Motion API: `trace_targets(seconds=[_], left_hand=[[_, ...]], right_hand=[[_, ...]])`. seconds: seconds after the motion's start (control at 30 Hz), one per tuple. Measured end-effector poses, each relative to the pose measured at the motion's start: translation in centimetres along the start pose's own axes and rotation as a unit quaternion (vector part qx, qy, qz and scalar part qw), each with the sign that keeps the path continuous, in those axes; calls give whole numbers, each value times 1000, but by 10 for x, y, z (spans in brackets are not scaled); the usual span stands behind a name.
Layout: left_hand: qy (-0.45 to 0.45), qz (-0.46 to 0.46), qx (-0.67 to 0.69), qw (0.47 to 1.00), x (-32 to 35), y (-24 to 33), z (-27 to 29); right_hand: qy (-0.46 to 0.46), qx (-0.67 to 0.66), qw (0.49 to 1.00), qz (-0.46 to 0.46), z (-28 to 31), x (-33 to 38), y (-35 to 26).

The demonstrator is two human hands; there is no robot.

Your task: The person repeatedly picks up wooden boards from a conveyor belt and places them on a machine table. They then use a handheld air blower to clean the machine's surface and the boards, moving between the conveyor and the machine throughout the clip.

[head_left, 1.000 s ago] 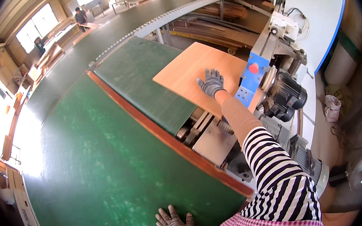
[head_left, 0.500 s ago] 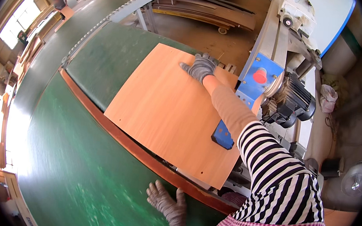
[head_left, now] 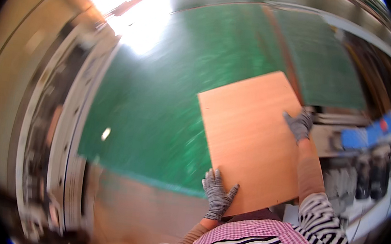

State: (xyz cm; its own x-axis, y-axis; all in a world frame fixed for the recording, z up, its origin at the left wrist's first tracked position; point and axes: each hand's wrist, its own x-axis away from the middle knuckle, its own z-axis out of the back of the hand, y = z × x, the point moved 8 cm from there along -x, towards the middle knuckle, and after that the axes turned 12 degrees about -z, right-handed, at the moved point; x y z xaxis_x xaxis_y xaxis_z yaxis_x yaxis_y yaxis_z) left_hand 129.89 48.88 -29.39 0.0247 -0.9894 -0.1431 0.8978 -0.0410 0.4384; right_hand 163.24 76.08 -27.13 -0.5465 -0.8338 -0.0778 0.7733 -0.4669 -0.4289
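Over green table [head_left: 158, 118], flat orange-brown board [head_left: 251, 137].

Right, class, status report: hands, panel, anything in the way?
Left hand grips the panel's near edge. Right hand on its right edge. Orange wooden panel held over the green table. Nothing on it.

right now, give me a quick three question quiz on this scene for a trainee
1. True or false: both gloved hands are on the orange-brown board.
2. Multiple choice: the left hand is at the board's A) far edge B) near left corner C) middle.
3. Fill in: the board lies over a wide ____ coloured surface.

Key:
1. True. The right hand is on the right edge and the left hand is at the near corner.
2. B
3. green
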Motion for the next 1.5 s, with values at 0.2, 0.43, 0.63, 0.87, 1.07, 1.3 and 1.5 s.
trace_targets(seconds=[0.2,0.43,0.63,0.87,1.07,1.3,1.5], left_hand=[[-20,416,479,773,216,-172,105],[49,327,482,811,329,-274,244],[191,319,600,708,431,-407,274],[414,453,459,643,651,-552,383],[678,544,328,371,827,-537,417],[817,525,82,225,933,-550,443],[675,718,22,170,1018,-606,500]], right_hand=[[-104,-1,982,159,-26,241,-68],[-276,-134,937,165,-59,366,-73],[-464,-254,836,149,-138,525,-214],[-519,-214,757,334,-286,889,-478],[-656,-208,484,541,-288,1330,-622],[-685,68,237,685,-171,1721,-589],[-506,81,141,847,-116,1910,-562]])
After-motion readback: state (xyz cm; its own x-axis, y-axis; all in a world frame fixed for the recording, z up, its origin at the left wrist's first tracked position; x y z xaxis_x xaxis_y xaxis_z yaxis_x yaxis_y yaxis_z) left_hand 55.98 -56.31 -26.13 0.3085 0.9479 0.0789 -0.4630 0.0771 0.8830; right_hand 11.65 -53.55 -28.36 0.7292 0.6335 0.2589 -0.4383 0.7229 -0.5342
